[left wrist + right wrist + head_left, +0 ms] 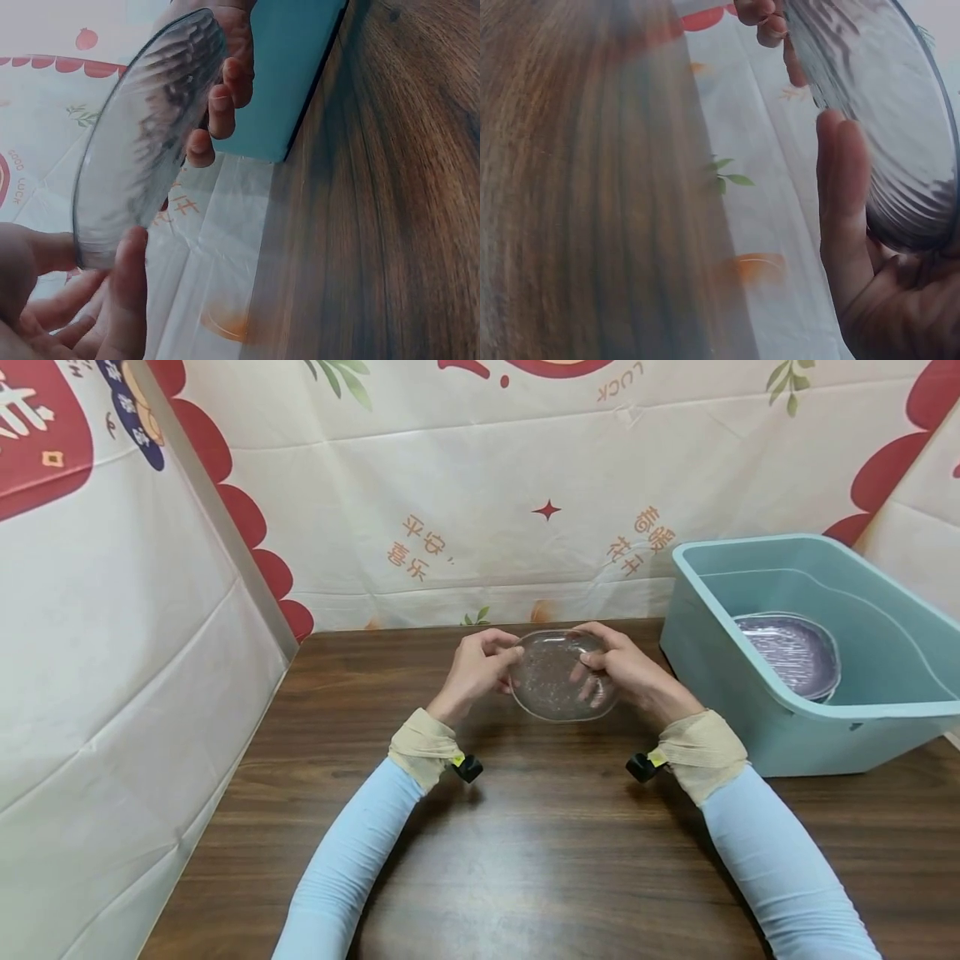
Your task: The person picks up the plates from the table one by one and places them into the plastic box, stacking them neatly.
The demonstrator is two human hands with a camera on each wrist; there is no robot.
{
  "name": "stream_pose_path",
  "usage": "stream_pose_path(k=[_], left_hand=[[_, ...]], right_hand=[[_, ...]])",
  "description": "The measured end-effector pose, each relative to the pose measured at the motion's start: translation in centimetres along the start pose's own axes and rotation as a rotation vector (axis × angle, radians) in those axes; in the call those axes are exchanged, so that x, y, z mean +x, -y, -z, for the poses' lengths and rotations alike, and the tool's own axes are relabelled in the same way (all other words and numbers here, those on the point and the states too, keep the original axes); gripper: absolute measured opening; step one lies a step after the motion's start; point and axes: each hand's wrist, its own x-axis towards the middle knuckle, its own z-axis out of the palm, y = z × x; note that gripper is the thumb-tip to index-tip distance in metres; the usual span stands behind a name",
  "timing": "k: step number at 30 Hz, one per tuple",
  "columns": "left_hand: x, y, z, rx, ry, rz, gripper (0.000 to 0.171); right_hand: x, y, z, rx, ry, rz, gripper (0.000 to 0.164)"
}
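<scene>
A clear, shallow glass dish (551, 685) with a rounded outline is held up over the far part of the table, its face tilted toward the head camera. My left hand (476, 667) pinches its left rim between thumb and fingers. On the opposite side, my right hand (633, 670) grips the rim, thumb on the inner face and fingers behind, seen through the glass. Wavy ridges cover the dish's wall (154, 120) in the left wrist view. In the right wrist view, fingers (844, 172) of the right hand support the ridged underside.
A pale blue-green plastic tub (750, 735) stands at the right of the brown wooden table (525, 860). Inside it lie stacked glass dishes (795, 652) with a purplish look. White printed cloth (495, 527) hangs behind the table and along its left side.
</scene>
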Motion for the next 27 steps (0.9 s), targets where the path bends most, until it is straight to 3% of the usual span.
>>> stream_pose_path(k=[7, 13, 18, 27], left_hand=[[0.2, -0.1, 0.0, -0.072, -0.021, 0.004, 0.03], [0.3, 0.1, -0.3, -0.035, 0.039, 0.031, 0.028], [0.1, 0.0, -0.1, -0.018, 0.043, 0.035, 0.026], [0.1, 0.3, -0.3, -0.001, 0.08, 0.053, 0.024]], right_hand=[[-1.1, 1.1, 1.2, -0.007, -0.075, 0.047, 0.047], [-2.5, 2.7, 2.4, -0.045, -0.155, 0.099, 0.045], [-3.6, 4.1, 3.1, -0.04, -0.213, 0.165, 0.044], [-5.1, 5.4, 3.6, 0.052, -0.247, 0.215, 0.041]])
